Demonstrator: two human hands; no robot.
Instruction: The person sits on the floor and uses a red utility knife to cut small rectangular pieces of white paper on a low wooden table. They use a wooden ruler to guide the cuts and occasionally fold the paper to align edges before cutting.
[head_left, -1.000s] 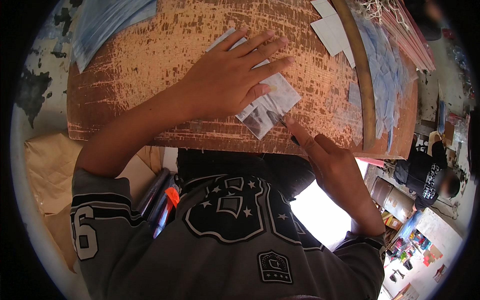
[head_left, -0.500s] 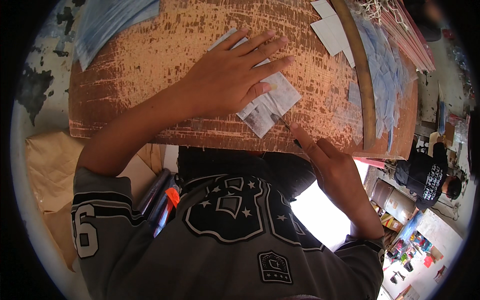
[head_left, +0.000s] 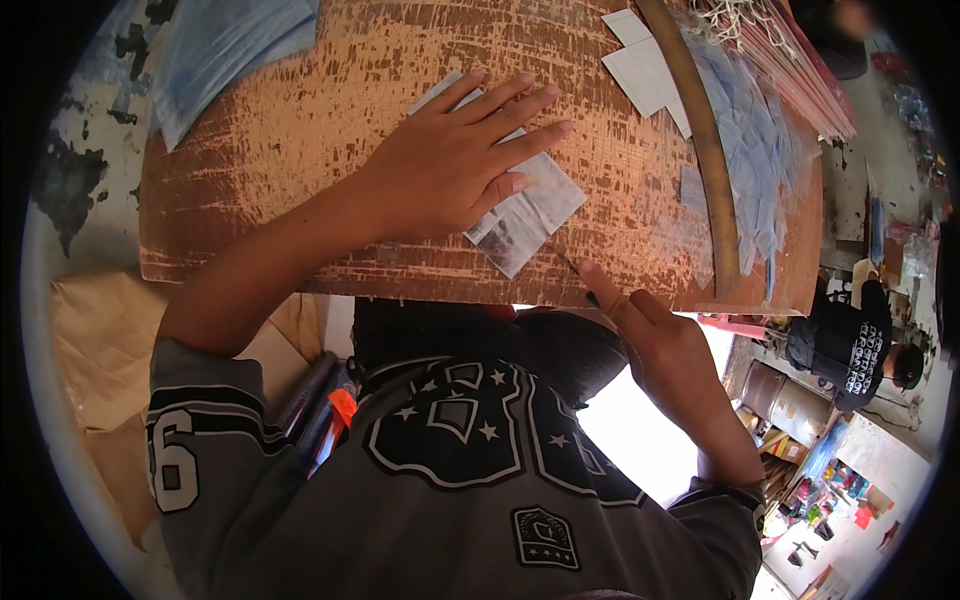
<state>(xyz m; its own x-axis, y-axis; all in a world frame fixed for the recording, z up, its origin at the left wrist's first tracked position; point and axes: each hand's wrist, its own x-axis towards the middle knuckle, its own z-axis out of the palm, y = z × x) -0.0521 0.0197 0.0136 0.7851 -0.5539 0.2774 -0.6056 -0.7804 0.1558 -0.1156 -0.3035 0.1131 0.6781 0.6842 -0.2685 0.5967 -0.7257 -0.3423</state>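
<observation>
One rectangular, grey-white translucent sheet (head_left: 557,197) lies slantwise near the front edge of a scratched, red-brown wooden bench (head_left: 330,110); whether it is single or layered cannot be told. The person's left hand (head_left: 450,165) rests flat across it, fingers fanned wide and gripping nothing, a spread that probably serves to pin the sheet against the wood. The right hand (head_left: 645,320) is closed around a slim, dark knife-like tool (head_left: 570,264), its index finger laid forward, presumably for steering; the tip lies just beside the sheet's lower right edge, contact uncertain. Farther right, white rectangular cards (head_left: 640,75) lie beside a long, curved brown strip (head_left: 705,150), which seems to part them from a heap of blue translucent pieces (head_left: 745,160). Beyond the heap is a bundle of pink strips with white cords (head_left: 795,75); larger blue translucent sheets (head_left: 225,60) occupy the far left corner. Writing: none is legible on the sheet; the wearer's grey shirt (head_left: 360,540) bears large outlined characters, stars, a shield-shaped badge and a sleeve numeral, while a co-worker's black top (head_left: 855,340) carries white lettering.
</observation>
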